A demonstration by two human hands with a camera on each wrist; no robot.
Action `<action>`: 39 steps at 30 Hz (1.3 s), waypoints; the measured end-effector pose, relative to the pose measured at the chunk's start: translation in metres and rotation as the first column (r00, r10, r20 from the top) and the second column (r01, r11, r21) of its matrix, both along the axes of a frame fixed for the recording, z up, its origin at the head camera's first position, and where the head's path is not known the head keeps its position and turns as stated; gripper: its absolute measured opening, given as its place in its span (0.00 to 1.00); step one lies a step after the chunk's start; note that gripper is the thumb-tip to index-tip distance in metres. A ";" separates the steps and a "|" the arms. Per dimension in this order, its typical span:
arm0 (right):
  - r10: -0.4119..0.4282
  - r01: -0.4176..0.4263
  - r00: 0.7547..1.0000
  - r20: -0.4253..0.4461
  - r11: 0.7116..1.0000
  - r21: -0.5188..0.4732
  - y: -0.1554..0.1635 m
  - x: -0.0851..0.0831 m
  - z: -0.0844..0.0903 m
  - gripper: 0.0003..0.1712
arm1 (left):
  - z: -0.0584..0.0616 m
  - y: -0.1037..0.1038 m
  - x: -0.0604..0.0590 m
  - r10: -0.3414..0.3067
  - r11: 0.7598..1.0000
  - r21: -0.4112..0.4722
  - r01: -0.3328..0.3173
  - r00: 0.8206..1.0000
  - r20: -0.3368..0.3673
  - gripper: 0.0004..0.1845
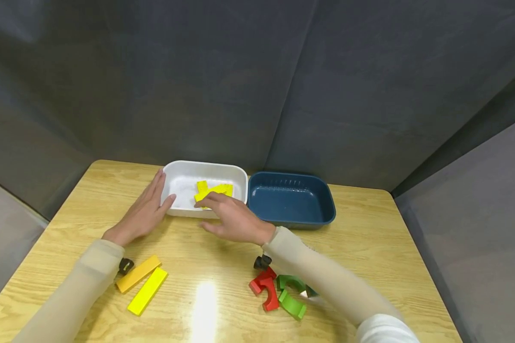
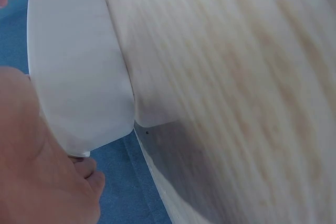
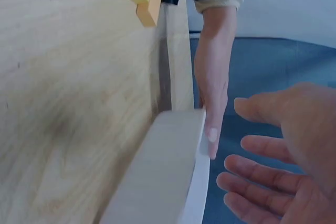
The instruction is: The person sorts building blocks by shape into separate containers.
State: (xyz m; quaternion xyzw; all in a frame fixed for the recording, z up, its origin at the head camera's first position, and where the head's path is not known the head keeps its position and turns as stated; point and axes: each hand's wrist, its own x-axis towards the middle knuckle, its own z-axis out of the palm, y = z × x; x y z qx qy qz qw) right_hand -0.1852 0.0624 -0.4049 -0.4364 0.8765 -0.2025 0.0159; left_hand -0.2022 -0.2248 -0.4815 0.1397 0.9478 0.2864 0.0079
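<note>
A white plastic tray (image 1: 179, 183) stands at the back of the table, with several yellow blocks (image 1: 216, 189) lying in its right part. My left hand (image 1: 143, 209) rests against the tray's left end, its fingers straight along the rim. Over the front rim reaches my right hand (image 1: 236, 216), fingertips above the yellow blocks. In the right wrist view the same right hand (image 3: 278, 166) shows its fingers spread and slightly bent, with nothing between them. The white tray's outer wall (image 2: 79, 61) fills much of the left wrist view, beside my left hand (image 2: 42, 166).
Right beside the white tray is a dark blue tray (image 1: 283, 200). Near my left forearm lie an orange bar (image 1: 138, 274) and a yellow bar (image 1: 148, 290). Red arch blocks (image 1: 269, 294) and green arch blocks (image 1: 292, 305) lie by my right forearm. A dark curtain (image 1: 240, 95) hangs behind the table.
</note>
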 end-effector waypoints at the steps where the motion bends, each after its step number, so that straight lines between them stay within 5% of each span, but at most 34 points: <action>1: 0.017 -0.017 1.000 0.001 1.000 0.000 -0.001 0.002 -0.001 0.26 | 0.000 0.000 0.000 0.000 1.000 -0.001 0.000 1.000 -0.001 0.45; 18: 0.205 -0.204 0.979 -0.011 0.979 0.025 -0.024 0.037 -0.009 0.26 | 0.000 0.001 -0.002 -0.008 1.000 -0.001 0.008 1.000 0.009 0.46; 39: 0.334 -0.336 0.942 0.038 0.937 0.096 -0.046 0.066 -0.028 0.24 | 0.004 0.002 0.002 -0.003 1.000 0.001 0.003 1.000 0.021 0.46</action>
